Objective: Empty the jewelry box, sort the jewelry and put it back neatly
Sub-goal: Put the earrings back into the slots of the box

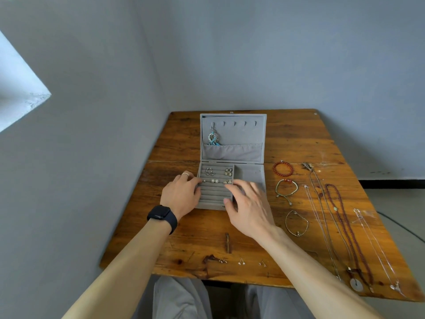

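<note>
A grey velvet jewelry box (250, 172) lies open on the wooden table, its lid (239, 132) upright with a turquoise earring (213, 138) hanging from a hook. Several earring pairs sit in the ring-roll slots (215, 194) on the box's left side. My left hand (181, 194) rests at the box's left edge, its fingertips at a small earring (203, 180). My right hand (247, 204) hovers spread over the box's front right. Whether either hand pinches anything is not visible.
Bracelets lie right of the box: a red bead one (282, 168), a green cord one (286, 188), a thin wire one (296, 223). Several long necklaces (340, 222) stretch along the table's right side. Three small earring pairs (241, 262) lie near the front edge (207, 276).
</note>
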The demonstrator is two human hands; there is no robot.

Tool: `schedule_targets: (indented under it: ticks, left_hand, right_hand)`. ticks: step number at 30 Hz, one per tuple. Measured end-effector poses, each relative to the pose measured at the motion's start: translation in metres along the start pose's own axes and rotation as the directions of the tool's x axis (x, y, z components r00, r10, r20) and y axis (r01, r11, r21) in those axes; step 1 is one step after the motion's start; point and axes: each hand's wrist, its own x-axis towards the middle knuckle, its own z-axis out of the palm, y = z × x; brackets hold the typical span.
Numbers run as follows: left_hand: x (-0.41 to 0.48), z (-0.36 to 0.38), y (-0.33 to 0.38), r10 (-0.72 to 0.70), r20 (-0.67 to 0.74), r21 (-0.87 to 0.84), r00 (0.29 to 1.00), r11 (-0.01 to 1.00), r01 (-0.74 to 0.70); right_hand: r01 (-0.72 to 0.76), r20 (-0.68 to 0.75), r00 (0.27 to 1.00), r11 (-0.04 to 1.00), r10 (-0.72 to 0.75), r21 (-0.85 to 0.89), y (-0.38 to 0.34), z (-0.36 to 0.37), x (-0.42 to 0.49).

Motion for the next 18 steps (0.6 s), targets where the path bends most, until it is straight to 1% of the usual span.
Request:
schedule_targets:
  ticks: [3,6,8,10,13,18]
  left_hand:
    - [-0.001,0.002,-0.003,0.011,-0.004,0.006,1.0,1.0,-0.011]
    - [-0.003,0.006,-0.006,0.017,-0.017,0.012,1.0,1.0,-0.017]
    - [-0.004,0.008,-0.007,0.029,-0.031,0.011,0.999,1.0,-0.028]
    - [-0.003,0.008,-0.009,0.035,-0.042,-0.003,0.998,0.999,-0.036]
    - [-0.002,0.01,-0.011,0.055,-0.051,0.007,0.997,0.998,-0.054]
    - [-0.002,0.012,-0.012,0.074,-0.062,0.02,0.995,0.997,-0.073]
  right_hand:
    - [0.047,0.041,0.998,0.997,-0.044,-0.066,-0.019,0.006,0.025]
    - [0.063,0.202,0.979,0.988,-0.034,-0.143,-0.029,0.017,0.045]
    - [0.073,0.268,0.963,0.981,-0.022,-0.182,-0.03,0.022,0.051]
    - [0.089,0.272,0.962,0.975,-0.031,-0.206,-0.03,0.024,0.051]
    - [0.11,0.232,0.971,0.967,-0.055,-0.231,-0.03,0.022,0.05]
    - [0.121,0.236,0.969,0.967,-0.066,-0.224,-0.035,0.021,0.052]
